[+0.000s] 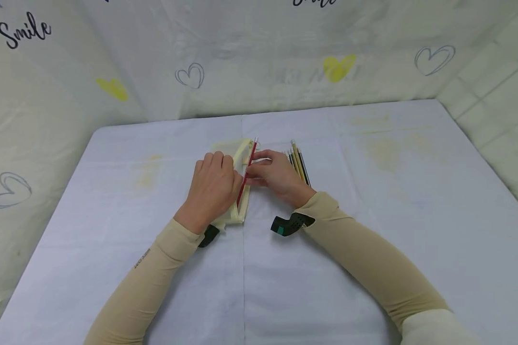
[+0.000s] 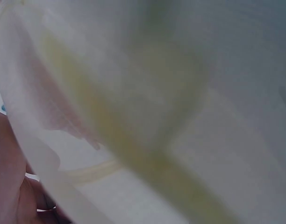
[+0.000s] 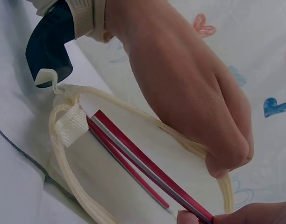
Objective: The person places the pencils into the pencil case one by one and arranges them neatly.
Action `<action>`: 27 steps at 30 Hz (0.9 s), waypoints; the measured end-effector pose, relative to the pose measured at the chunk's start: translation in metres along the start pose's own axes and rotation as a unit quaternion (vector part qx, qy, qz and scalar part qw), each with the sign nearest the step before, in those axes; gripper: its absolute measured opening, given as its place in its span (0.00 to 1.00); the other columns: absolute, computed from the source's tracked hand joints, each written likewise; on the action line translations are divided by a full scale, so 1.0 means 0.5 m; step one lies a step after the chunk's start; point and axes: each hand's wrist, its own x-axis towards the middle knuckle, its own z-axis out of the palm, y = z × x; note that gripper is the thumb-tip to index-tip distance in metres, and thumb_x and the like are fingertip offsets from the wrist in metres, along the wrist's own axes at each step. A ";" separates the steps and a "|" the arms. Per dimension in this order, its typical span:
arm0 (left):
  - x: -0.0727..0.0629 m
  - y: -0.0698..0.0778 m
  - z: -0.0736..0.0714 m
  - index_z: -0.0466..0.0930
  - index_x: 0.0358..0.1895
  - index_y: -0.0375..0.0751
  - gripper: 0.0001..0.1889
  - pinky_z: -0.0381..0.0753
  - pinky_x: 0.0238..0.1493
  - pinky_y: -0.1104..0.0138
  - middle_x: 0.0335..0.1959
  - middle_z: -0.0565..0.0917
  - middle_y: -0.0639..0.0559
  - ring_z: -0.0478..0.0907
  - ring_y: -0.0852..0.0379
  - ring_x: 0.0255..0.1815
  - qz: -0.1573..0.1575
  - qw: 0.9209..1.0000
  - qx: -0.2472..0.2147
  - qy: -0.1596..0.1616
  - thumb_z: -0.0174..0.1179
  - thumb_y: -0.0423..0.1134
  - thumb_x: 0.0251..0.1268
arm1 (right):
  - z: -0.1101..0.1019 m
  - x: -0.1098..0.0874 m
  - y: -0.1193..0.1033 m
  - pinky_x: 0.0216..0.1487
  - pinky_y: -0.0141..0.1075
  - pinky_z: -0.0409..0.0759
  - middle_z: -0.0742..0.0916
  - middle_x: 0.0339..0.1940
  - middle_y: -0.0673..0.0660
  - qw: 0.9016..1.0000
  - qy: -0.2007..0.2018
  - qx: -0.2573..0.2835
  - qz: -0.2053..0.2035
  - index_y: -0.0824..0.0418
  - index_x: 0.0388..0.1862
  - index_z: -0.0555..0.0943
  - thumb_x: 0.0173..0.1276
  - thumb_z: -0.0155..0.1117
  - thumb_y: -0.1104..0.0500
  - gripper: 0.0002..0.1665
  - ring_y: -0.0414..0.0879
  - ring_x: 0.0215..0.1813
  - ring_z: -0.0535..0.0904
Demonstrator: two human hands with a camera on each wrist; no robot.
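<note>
My left hand [image 1: 213, 184] grips the near side of a pale translucent pouch [image 1: 232, 218] with cream trim. Its mouth gapes toward the right. Between thumb and fingers my right hand [image 1: 280, 176] pinches a red pencil [image 1: 252, 152], slanted across the pouch mouth. In the right wrist view that pencil [image 3: 147, 163] reaches into the pouch, beside a second red pencil [image 3: 129, 165] lying inside. The left hand [image 3: 189, 88] shows there with its fingers curled over the trim [image 3: 194, 145]. Blurred pouch material [image 2: 180, 121] fills most of the left wrist view.
Several gold, black and light pencils [image 1: 299, 160] lie bundled just right of the right hand, partly hidden by it. A white cloth [image 1: 371, 239] covers the table. Behind stands a pale curtain [image 1: 250, 52] with printed hearts. Dark devices [image 1: 287, 226] sit under both wrists.
</note>
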 end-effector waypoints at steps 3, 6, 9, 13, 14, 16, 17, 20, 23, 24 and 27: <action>0.000 0.000 0.000 0.68 0.29 0.35 0.10 0.65 0.34 0.56 0.27 0.70 0.42 0.66 0.44 0.31 0.003 1.000 0.003 0.001 0.45 0.34 0.71 | 0.004 0.001 0.004 0.47 0.34 0.89 0.84 0.60 0.70 1.000 0.000 -0.008 0.006 0.69 0.70 0.69 0.71 0.60 0.67 0.29 0.41 0.36 0.88; -0.001 0.000 0.001 0.69 0.29 0.35 0.11 0.66 0.34 0.56 0.27 0.71 0.42 0.67 0.43 0.31 0.007 1.000 0.008 0.002 0.45 0.35 0.71 | 0.009 0.003 0.008 0.47 0.33 0.89 0.85 0.60 0.69 1.000 -0.001 -0.011 0.014 0.68 0.70 0.70 0.71 0.61 0.67 0.29 0.40 0.36 0.89; -0.001 0.000 0.002 0.69 0.30 0.35 0.11 0.67 0.34 0.55 0.28 0.71 0.42 0.68 0.43 0.32 0.009 1.000 0.013 -0.002 0.45 0.36 0.72 | 0.013 0.005 0.011 0.46 0.33 0.88 0.85 0.59 0.68 1.000 -0.004 -0.010 0.021 0.68 0.70 0.70 0.72 0.61 0.67 0.28 0.40 0.36 0.89; -0.002 0.000 0.002 0.69 0.30 0.34 0.12 0.67 0.35 0.55 0.28 0.72 0.41 0.68 0.42 0.32 0.009 1.000 0.016 -0.002 0.45 0.36 0.73 | 0.014 0.007 0.014 0.46 0.33 0.89 0.85 0.58 0.67 1.000 -0.008 -0.009 0.025 0.67 0.70 0.69 0.72 0.60 0.67 0.28 0.40 0.36 0.89; -0.002 0.000 0.002 0.69 0.30 0.35 0.12 0.67 0.35 0.55 0.28 0.72 0.41 0.68 0.42 0.32 0.009 1.000 0.016 -0.001 0.45 0.36 0.73 | 0.014 0.007 0.015 0.46 0.32 0.89 0.85 0.58 0.67 1.000 -0.010 -0.009 0.026 0.68 0.70 0.69 0.72 0.60 0.67 0.28 0.40 0.36 0.89; -0.002 0.000 0.002 0.69 0.30 0.34 0.12 0.67 0.34 0.55 0.28 0.71 0.41 0.68 0.43 0.32 0.011 1.000 0.014 -0.002 0.44 0.36 0.73 | 0.014 0.007 0.015 0.45 0.32 0.88 0.85 0.57 0.67 0.999 -0.011 -0.013 0.029 0.67 0.70 0.69 0.72 0.60 0.67 0.28 0.40 0.36 0.88; -0.003 0.000 0.002 0.69 0.30 0.34 0.12 0.66 0.34 0.55 0.28 0.71 0.41 0.68 0.43 0.32 0.011 1.000 0.013 -0.002 0.44 0.36 0.73 | 0.014 0.007 0.015 0.45 0.31 0.88 0.85 0.57 0.67 0.999 -0.012 -0.015 0.032 0.67 0.70 0.69 0.72 0.60 0.67 0.28 0.40 0.36 0.88; -0.003 0.002 0.003 0.69 0.30 0.34 0.11 0.66 0.34 0.56 0.27 0.71 0.42 0.67 0.43 0.31 0.012 1.000 0.011 -0.002 0.44 0.35 0.72 | 0.015 0.008 0.016 0.44 0.30 0.87 0.86 0.55 0.65 0.999 -0.014 -0.019 0.040 0.67 0.70 0.69 0.73 0.60 0.67 0.28 0.39 0.35 0.88; -0.004 0.005 0.004 0.69 0.29 0.35 0.11 0.65 0.33 0.56 0.27 0.71 0.42 0.67 0.43 0.31 0.015 1.000 0.014 -0.002 0.45 0.35 0.72 | 0.015 0.010 0.017 0.43 0.29 0.87 0.86 0.54 0.64 0.999 -0.017 -0.020 0.047 0.67 0.70 0.69 0.73 0.60 0.67 0.27 0.39 0.36 0.87; -0.004 0.006 0.005 0.69 0.29 0.35 0.11 0.65 0.33 0.57 0.27 0.71 0.42 0.67 0.43 0.30 0.017 1.000 0.015 -0.001 0.45 0.35 0.72 | 0.015 0.010 0.017 0.42 0.29 0.87 0.86 0.54 0.64 0.998 -0.017 -0.021 0.048 0.67 0.70 0.69 0.73 0.60 0.67 0.27 0.39 0.37 0.87; -0.004 0.008 0.007 0.69 0.29 0.35 0.11 0.64 0.32 0.57 0.26 0.70 0.43 0.66 0.44 0.30 0.021 1.000 0.020 0.002 0.45 0.35 0.72 | 0.015 0.012 0.018 0.42 0.29 0.87 0.86 0.54 0.64 0.998 -0.019 -0.027 0.051 0.67 0.69 0.70 0.74 0.60 0.66 0.26 0.40 0.38 0.87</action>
